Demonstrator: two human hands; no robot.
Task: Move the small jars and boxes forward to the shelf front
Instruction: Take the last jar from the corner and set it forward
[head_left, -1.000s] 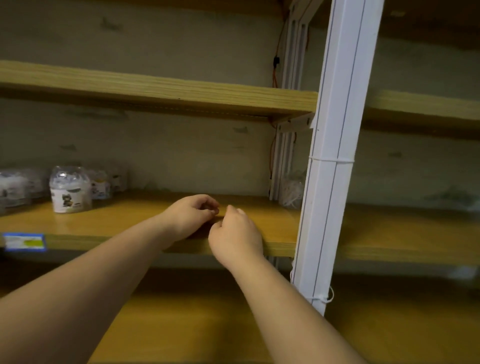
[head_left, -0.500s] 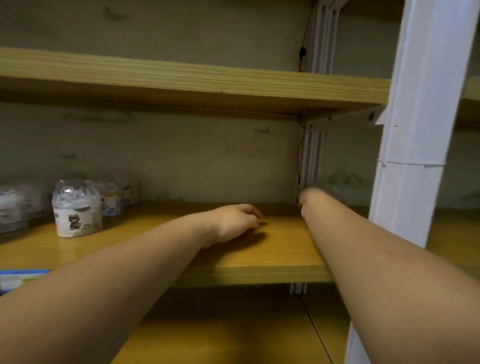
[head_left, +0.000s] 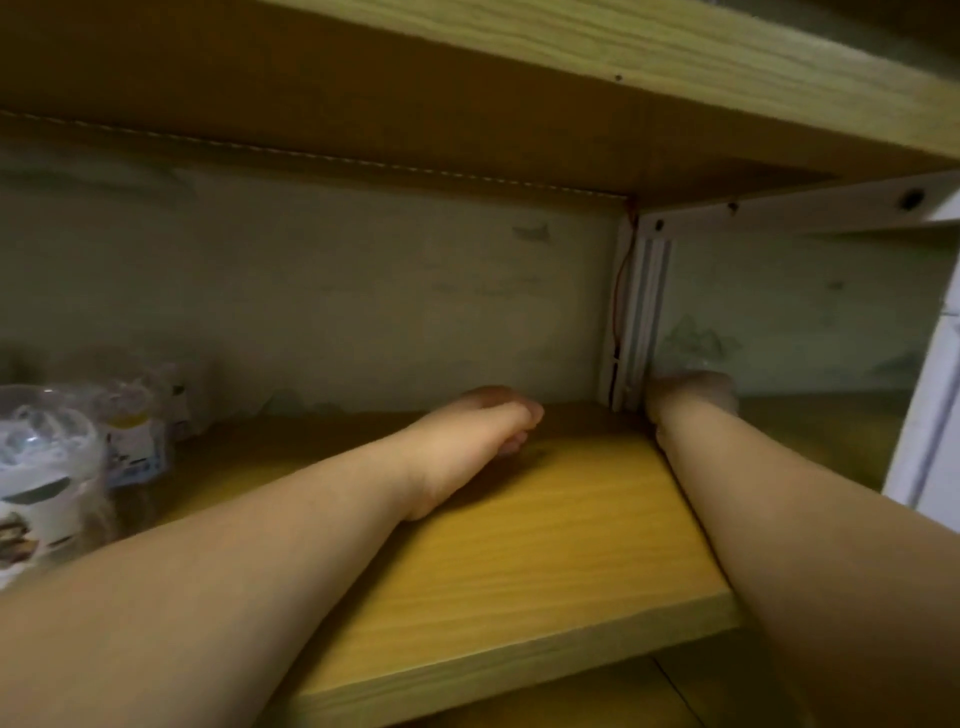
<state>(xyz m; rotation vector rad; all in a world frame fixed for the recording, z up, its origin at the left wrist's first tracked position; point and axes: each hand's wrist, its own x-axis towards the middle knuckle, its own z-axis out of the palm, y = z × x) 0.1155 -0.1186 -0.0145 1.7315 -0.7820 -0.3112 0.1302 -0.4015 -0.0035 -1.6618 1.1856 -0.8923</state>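
Observation:
Both of my bare arms reach deep into the wooden shelf (head_left: 519, 551). My left hand (head_left: 483, 426) rests on the board near the back wall, its fingers loosely curled with nothing in them. At the back right corner, my right hand (head_left: 693, 392) is beside the rear white upright (head_left: 631, 322), right under a blurry clear plastic jar (head_left: 696, 345). Its fingers are hidden, so any hold on the jar is unclear. On the far left stands a clear domed jar (head_left: 41, 467) with a white label, and smaller jars (head_left: 137, 436) sit behind it.
The upper shelf board (head_left: 623, 47) hangs low overhead. A white front post (head_left: 930, 415) stands at the right edge, with a white bracket (head_left: 805, 208) under the upper board. The grey wall (head_left: 337, 291) closes the back.
My head has moved closer and lower into the shelf. Both hands went further back: the right one from the front edge to the back right corner by the clear jar.

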